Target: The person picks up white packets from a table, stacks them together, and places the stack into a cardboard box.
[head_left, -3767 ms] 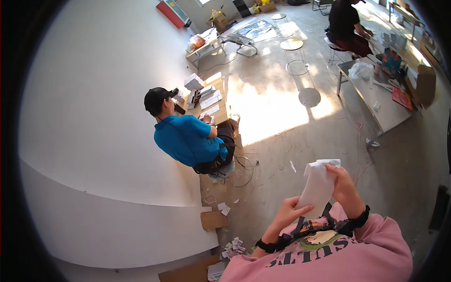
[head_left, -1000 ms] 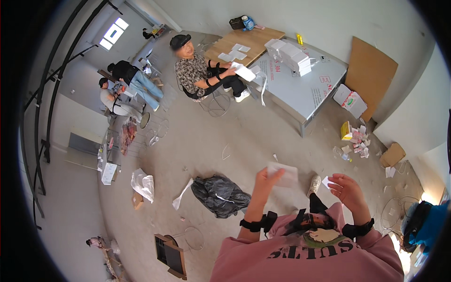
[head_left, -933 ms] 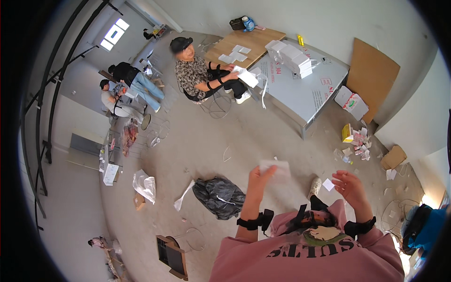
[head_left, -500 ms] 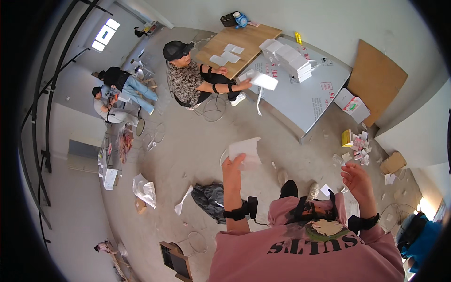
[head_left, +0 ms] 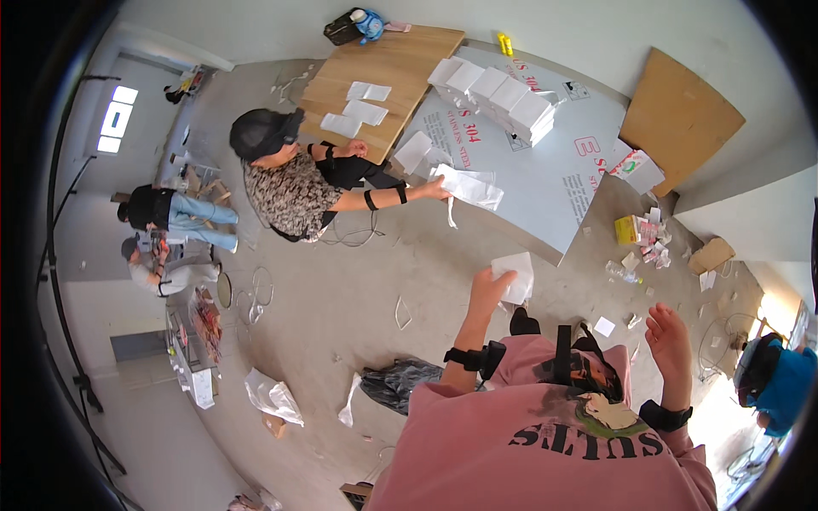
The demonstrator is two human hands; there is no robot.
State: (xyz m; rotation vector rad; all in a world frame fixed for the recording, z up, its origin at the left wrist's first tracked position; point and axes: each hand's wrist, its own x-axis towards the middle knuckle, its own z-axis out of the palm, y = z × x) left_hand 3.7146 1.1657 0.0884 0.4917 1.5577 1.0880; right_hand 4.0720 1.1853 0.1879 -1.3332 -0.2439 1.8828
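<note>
My left hand (head_left: 492,292) is closed on the lower left edge of a white sheet (head_left: 516,271), paper-like and slightly creased, held up in front of my body. It hangs just off the near corner of the metal-topped table (head_left: 545,204). My right hand (head_left: 669,339) is raised on the right with its fingers stretched up, holding nothing. Across from me a seated person in a black cap reaches out an arm with white paper pieces (head_left: 469,188) in the hand, over the table's near edge. A strip dangles from them.
White paper stacks (head_left: 494,92) stand on the metal table. A wooden table (head_left: 383,77) adjoins it, with several white sheets. A brown board (head_left: 682,119) leans on the wall. Yellow box and scraps (head_left: 639,232), a black plastic bag (head_left: 396,383) and white plastic (head_left: 273,396) lie on the floor.
My view has swung and come nearer the table. My left hand has moved right with the sheet. The seated person's papers have shifted to lie lower over the table edge.
</note>
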